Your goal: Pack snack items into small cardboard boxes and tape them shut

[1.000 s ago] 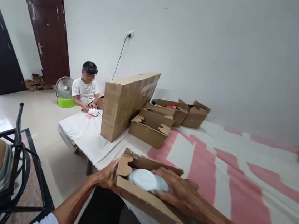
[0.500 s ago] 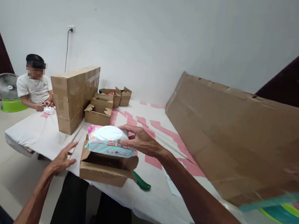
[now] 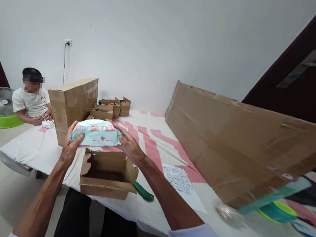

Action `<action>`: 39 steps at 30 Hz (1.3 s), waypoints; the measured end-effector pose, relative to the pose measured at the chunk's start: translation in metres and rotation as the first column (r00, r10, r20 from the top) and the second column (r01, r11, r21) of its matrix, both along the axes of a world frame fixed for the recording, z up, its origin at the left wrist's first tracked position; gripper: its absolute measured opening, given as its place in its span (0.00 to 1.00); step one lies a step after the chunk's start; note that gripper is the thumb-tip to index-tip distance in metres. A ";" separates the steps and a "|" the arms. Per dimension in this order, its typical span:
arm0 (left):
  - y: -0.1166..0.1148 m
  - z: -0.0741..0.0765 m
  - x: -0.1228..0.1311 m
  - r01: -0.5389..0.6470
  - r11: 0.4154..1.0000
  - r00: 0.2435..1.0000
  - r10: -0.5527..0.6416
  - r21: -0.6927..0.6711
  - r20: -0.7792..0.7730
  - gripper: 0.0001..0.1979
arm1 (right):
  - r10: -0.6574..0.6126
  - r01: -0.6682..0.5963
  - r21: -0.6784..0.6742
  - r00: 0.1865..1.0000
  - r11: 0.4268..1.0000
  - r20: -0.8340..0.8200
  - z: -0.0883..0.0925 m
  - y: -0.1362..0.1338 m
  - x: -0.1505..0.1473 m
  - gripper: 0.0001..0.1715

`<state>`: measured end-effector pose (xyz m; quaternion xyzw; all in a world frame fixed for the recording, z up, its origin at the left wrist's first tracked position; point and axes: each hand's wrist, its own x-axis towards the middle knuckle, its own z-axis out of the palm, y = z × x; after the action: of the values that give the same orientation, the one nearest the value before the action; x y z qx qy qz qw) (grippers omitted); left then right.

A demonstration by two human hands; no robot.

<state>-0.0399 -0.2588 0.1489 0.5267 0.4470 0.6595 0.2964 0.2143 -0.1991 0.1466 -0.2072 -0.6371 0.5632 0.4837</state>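
A pack of wet wipes (image 3: 95, 133), teal and pink with a white lid, is held in the air between both hands. My left hand (image 3: 70, 146) grips its left end and my right hand (image 3: 128, 144) grips its right end. Directly below the pack sits a small open cardboard box (image 3: 108, 173) near the table's front edge, with nothing inside it. A green-handled tool (image 3: 143, 192) lies just right of the box.
A long flat carton (image 3: 235, 142) lies along the right of the table, and a tall carton (image 3: 71, 103) with several small open boxes (image 3: 110, 108) stands at the far left. A printed sheet (image 3: 178, 178), a green bowl (image 3: 278, 211). Another person (image 3: 30, 98) sits at the far end.
The pack came out of the box in my right hand and rose. My left hand left the box's side and took the pack's left end. The view swung right.
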 end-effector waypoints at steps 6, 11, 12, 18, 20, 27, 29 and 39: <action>0.036 -0.013 -0.012 0.046 0.984 0.999 -0.050 -0.173 -0.021 0.43 | -0.052 0.028 -0.229 0.993 0.973 -0.102 -0.035 0.027 -0.030 0.39; 0.039 -0.028 -0.016 0.199 0.958 0.978 -0.207 -0.205 -0.018 0.40 | -0.059 0.034 -0.287 0.995 0.957 -0.077 -0.048 0.040 -0.035 0.30; 0.039 -0.030 -0.016 0.227 0.953 0.972 -0.235 -0.201 -0.015 0.39 | -0.063 0.043 -0.292 0.996 0.956 -0.060 -0.049 0.042 -0.035 0.29; 0.043 -0.027 -0.018 0.255 0.948 0.963 -0.266 -0.193 -0.035 0.41 | -0.080 0.073 -0.276 0.997 0.958 -0.013 -0.045 0.045 -0.038 0.28; 0.046 -0.020 -0.018 0.214 0.962 0.973 -0.225 -0.169 -0.053 0.43 | -0.104 0.097 -0.245 0.994 0.965 -0.016 -0.038 0.046 -0.039 0.31; 0.047 0.042 -0.005 0.126 0.984 0.982 -0.105 0.126 -0.156 0.50 | -0.186 0.191 0.026 0.973 0.981 -0.136 0.024 0.049 -0.031 0.47; 0.045 0.059 -0.001 0.131 0.975 0.978 -0.098 0.181 -0.185 0.50 | -0.192 0.204 0.073 0.971 0.976 -0.144 0.043 0.045 -0.026 0.50; 0.038 0.087 0.014 0.194 0.950 0.969 -0.146 0.246 -0.200 0.51 | -0.181 0.207 0.147 0.969 0.967 -0.170 0.072 0.031 -0.011 0.50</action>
<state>-0.0255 -0.2210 0.2360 0.6553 0.3328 0.6350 0.2380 0.2035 -0.1681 0.2182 -0.1838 -0.6182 0.4731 0.6002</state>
